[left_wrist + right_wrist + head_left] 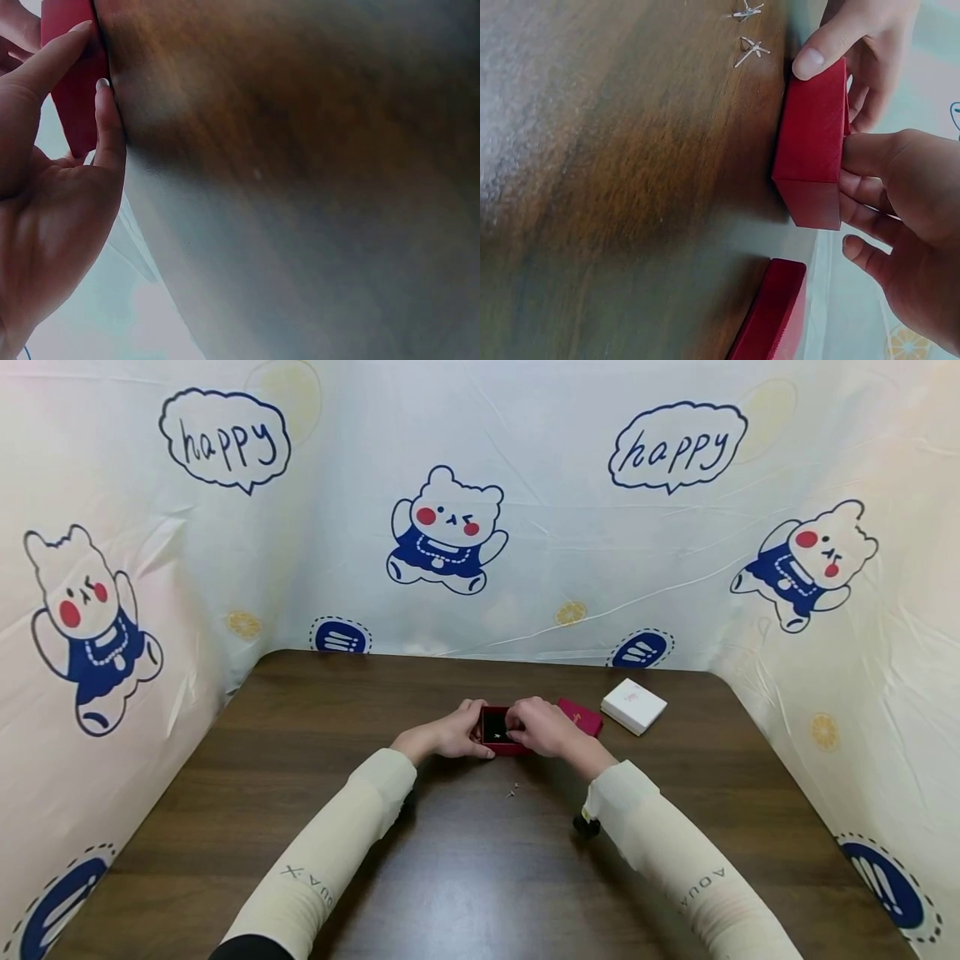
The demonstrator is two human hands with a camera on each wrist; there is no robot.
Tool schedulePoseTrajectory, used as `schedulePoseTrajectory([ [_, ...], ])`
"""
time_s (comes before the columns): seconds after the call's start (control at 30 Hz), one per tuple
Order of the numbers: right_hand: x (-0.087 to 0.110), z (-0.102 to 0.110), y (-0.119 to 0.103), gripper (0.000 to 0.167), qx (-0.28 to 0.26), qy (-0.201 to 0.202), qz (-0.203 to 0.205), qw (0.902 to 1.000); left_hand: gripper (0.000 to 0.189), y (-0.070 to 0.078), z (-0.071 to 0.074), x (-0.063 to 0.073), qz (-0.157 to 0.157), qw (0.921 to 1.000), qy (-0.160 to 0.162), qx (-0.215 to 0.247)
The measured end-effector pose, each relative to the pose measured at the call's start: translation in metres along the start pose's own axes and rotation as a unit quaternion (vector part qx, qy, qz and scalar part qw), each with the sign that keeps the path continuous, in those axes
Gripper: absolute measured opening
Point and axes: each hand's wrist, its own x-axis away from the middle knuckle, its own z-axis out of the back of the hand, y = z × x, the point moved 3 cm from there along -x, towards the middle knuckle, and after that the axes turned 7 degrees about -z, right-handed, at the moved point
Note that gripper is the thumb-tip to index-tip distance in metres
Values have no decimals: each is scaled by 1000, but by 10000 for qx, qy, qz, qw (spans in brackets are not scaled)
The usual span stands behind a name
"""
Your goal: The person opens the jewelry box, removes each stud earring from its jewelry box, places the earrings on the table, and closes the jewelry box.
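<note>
On the table stands a small open red jewelry box (504, 749) with a black insert (492, 723). A tiny silvery piece (497, 736) shows on the insert. My left hand (453, 732) grips the box at its left side, its thumb on the near wall (808, 135). Bent over the opening from the right is my right hand (546, 727); its fingertips reach in behind the wall, and I cannot tell whether they pinch anything. Two small silvery star-shaped studs (754, 50) lie on the table on the near side of the box.
A red lid (581, 717) lies just right of the box, partly behind my right hand. Further right is a white box (633, 706) with faint print. The brown table (360, 693) backs onto a patterned curtain (555, 552).
</note>
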Motion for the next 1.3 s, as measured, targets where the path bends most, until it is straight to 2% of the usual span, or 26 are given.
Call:
schedulePoseTrajectory([
  [0.7,11,9,-1,7,-528,-69,-77,9986,77,-2,1,-2,61,10000,-5,45],
  [1.0,20,9,0,5,-1011,-96,157,9947,78,-1,1,-1,13,10000,-9,66],
  [1.3,27,9,-2,5,-1179,-138,422,9920,79,-1,0,-2,61,10000,-24,41],
])
